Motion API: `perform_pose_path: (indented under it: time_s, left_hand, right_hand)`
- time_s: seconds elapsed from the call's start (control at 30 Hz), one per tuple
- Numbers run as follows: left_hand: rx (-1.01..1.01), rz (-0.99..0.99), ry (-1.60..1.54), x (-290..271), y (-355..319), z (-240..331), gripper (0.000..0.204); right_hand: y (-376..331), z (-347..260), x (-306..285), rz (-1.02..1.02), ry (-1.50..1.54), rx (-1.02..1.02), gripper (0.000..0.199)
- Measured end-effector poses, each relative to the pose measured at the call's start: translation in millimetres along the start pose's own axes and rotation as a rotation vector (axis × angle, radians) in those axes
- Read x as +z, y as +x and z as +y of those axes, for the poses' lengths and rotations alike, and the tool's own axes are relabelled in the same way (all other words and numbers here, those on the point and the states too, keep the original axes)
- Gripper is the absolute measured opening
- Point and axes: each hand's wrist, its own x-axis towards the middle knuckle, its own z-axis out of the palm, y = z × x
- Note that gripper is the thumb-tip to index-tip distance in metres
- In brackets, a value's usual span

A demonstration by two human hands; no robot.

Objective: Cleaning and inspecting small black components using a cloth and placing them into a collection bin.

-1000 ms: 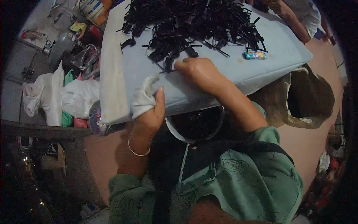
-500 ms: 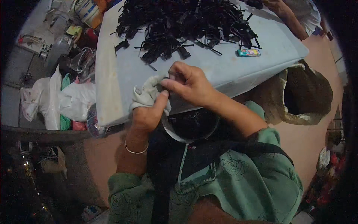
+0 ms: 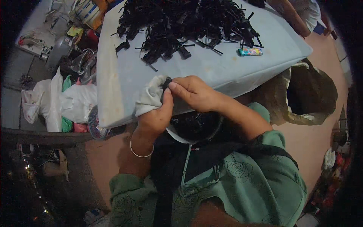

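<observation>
My left hand [image 3: 157, 118], with a thin bracelet at its wrist, is closed around a small black part [image 3: 166, 83]. A whitish cloth [image 3: 148, 97], perhaps a glove, covers its fingers; only the thumb and the back of the hand are bare. From the other side my right hand [image 3: 197, 93] pinches the same part between thumb and index finger. The part's exact shape is mostly hidden. Below both hands, at my lap, a round bowl with a pale rim [image 3: 175, 136] holds dark pieces.
A large heap of black plastic parts [image 3: 181, 26] covers the far side of the pale table [image 3: 124, 83]. A small teal, multicoloured packet [image 3: 250, 52] lies at its right. Another person's arm [image 3: 293, 17] reaches in there. A dark sack [image 3: 317, 94] stands at right, plastic bags [image 3: 77, 102] at left.
My right fingers have drawn in against the black part, which now shows more plainly at the cloth's edge. The left hand has turned and shifted slightly right.
</observation>
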Motion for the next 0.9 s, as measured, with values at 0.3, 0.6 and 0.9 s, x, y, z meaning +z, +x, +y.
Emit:
perform_pose_path:
  time_s: [0.3,0.6,0.9]
  left_hand:
    - [0.317,0.034,0.440,2,-2,-13,0.031]
    - [-0.167,0.060,-0.415,-6,7,-3,0.026]
    - [-0.210,0.014,-0.319,-11,9,-1,0.027]
  right_hand:
    - [1,17,20,0.136,0.227,0.144,0.030]
    - [-5,-10,-24,-0.044,-0.358,0.012,0.016]
    - [-4,-4,-29,-0.015,-0.245,-0.158,0.016]
